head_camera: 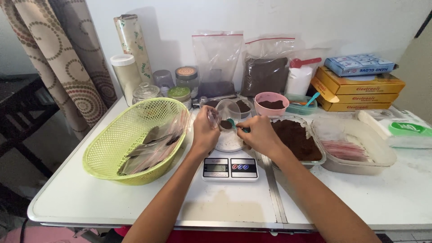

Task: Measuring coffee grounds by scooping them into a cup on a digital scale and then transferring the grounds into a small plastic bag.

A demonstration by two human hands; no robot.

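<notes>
A small clear pouch (223,116) is sitting over the white plate of the digital kitchen scale (230,163), mouth held open, with a dark brown powder already showing in its bottom. The left hand (204,131) is gripping the pouch's left edge, fingers curled and pinching the plastic. The right hand (259,134) is closing its thumb and fingers on a small teal spoon (233,124), and the bowl of that spoon is dipping into the pouch's mouth. Whether the spoon is carrying powder is hard to tell at this size.

Just to the right of the right hand, a clear rectangular container (297,140) is lying heaped with the same dark powder. Beside that, a larger clear tub (355,148) is holding a stack of flat empty pouches with reddish strips. Behind the hands, a pink bowl (271,103) with dark powder is standing next to a shallow teal dish (300,106) with a blue spoon in it.

To the left, a lime-green mesh basket (135,139) is sitting tilted on the white table (90,198), holding filled flat pouches. Along the wall, jars (186,78), a white canister (124,72) and two zip bags (265,67) are lined up, with yellow boxes (360,92) stacked at the far right.
</notes>
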